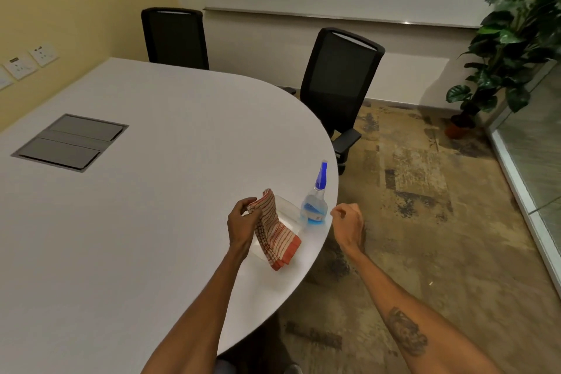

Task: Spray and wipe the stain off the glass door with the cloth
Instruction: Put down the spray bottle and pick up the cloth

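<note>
My left hand (243, 222) grips the top edge of an orange-and-white striped cloth (274, 237), which hangs down and touches a clear plastic tray (288, 209) on the white table (136, 206). A spray bottle (315, 203) with blue liquid and a blue nozzle stands upright near the table's right edge, just right of the cloth. My right hand (347, 217) hovers a little right of the bottle, fingers curled loosely, holding nothing and not touching it. The glass door (534, 146) runs along the far right of the view.
Two black office chairs (340, 76) stand behind the table. A potted plant (513, 39) sits in the right corner beside the glass. A grey cable hatch (71, 141) is set into the tabletop. Patterned carpet (425, 206) lies between table and glass.
</note>
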{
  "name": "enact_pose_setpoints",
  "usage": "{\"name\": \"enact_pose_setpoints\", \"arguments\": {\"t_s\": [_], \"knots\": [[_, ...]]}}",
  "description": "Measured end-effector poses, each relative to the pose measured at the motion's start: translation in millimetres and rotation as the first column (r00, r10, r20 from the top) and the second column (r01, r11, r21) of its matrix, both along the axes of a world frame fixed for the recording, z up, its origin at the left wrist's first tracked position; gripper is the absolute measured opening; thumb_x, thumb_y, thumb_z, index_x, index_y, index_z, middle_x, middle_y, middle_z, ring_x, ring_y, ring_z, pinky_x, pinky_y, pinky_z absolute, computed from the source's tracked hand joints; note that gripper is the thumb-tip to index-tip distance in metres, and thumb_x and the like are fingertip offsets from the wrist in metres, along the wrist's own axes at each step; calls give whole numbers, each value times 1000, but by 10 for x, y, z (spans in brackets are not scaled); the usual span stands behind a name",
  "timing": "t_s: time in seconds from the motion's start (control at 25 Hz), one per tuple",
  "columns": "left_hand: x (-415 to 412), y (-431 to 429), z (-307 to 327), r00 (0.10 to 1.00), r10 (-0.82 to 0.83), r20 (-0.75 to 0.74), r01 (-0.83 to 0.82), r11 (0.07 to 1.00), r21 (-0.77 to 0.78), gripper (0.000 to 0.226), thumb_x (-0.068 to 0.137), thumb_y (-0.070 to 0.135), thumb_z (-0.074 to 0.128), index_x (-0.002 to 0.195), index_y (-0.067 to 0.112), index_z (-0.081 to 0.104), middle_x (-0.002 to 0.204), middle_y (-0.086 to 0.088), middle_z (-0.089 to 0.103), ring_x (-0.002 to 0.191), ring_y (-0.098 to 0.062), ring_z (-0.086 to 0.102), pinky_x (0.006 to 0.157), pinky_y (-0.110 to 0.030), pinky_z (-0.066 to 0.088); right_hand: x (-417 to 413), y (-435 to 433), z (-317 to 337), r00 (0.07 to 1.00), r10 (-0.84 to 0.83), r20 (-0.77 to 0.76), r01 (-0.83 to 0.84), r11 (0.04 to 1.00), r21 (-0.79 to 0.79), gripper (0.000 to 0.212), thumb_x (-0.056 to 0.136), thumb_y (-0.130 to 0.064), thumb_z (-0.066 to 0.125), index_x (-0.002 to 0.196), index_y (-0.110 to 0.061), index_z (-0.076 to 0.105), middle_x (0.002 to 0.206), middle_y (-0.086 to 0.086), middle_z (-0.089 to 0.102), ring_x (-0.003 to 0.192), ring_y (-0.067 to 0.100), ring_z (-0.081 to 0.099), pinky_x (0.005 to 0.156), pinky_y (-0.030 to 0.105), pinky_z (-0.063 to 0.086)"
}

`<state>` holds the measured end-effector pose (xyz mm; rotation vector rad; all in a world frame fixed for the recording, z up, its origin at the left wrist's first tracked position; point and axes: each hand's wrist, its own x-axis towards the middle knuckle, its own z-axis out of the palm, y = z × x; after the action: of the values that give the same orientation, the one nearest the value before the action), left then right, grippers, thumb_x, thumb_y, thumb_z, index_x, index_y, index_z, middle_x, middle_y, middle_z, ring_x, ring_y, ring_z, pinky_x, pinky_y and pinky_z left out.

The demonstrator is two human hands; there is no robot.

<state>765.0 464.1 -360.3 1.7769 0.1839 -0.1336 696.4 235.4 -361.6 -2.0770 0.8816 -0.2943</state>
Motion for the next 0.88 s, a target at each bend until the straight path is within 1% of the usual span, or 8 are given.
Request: {"name": "enact_pose_setpoints", "arguments": {"t_s": [0.12,0.2,0.36,0.44,0.52,0.6,0.72,0.88], "knots": [[-267,-134,272,990,-95,102,101,994,-48,29,96,9,65,124,11,66,118,2,67,101,-6,64,81,-14,56,-343,71,183,975,210,72,-216,972,97,13,97,-2,59,98,1,72,114,17,64,105,29,63,88,26,52],[-506,-252,497,962,-205,182,221,972,-75,26,95,11,66,121,16,66,110,11,71,98,-6,69,82,-19,60,-619,52,380,951,281,131,-302,935,189,20,96,-1,59,114,-4,67,122,14,63,114,29,62,95,29,54],[-1041,-512,1025,825,-467,318,508,859,-59,35,92,25,68,127,20,65,112,15,75,105,-7,72,75,-14,58,-1220,-116,861,893,317,318,-442,746,498,80,92,-14,71,156,-20,25,143,7,50,133,25,49,112,45,41],[-1283,-702,1285,756,-556,347,594,804,-5,32,94,26,68,126,29,66,119,18,72,112,-3,69,81,-16,58,-1568,-309,1089,852,326,409,-515,660,547,83,87,-18,73,156,-24,27,137,2,59,132,24,53,111,46,39],[-1547,-939,1535,705,-603,373,648,761,5,30,95,25,67,121,39,66,116,27,71,111,4,67,82,-14,58,-1959,-545,1321,832,307,462,-530,687,497,53,88,-20,73,139,-16,56,124,6,71,119,25,65,103,45,49],[-1849,-1254,1760,666,-627,405,692,722,-21,30,94,26,70,120,41,64,112,27,72,108,4,69,79,-16,60,-2411,-795,1544,823,217,525,-484,752,448,34,88,-24,75,121,-17,71,118,8,75,110,25,72,97,46,56],[-2310,-1816,2023,614,-657,437,766,630,-129,35,90,22,76,120,36,66,111,9,77,103,-9,75,74,-19,60,-3096,-1162,1856,795,52,604,-371,829,417,31,84,-29,79,114,-23,75,114,7,76,104,25,74,88,40,60],[-3053,-2682,2263,519,-708,479,851,482,-210,43,85,16,79,126,24,67,112,-3,78,103,-18,76,81,-25,61,-4127,-1719,2203,779,-43,626,-196,931,308,30,86,-26,79,116,-23,76,111,3,78,99,19,75,80,30,60]]}}
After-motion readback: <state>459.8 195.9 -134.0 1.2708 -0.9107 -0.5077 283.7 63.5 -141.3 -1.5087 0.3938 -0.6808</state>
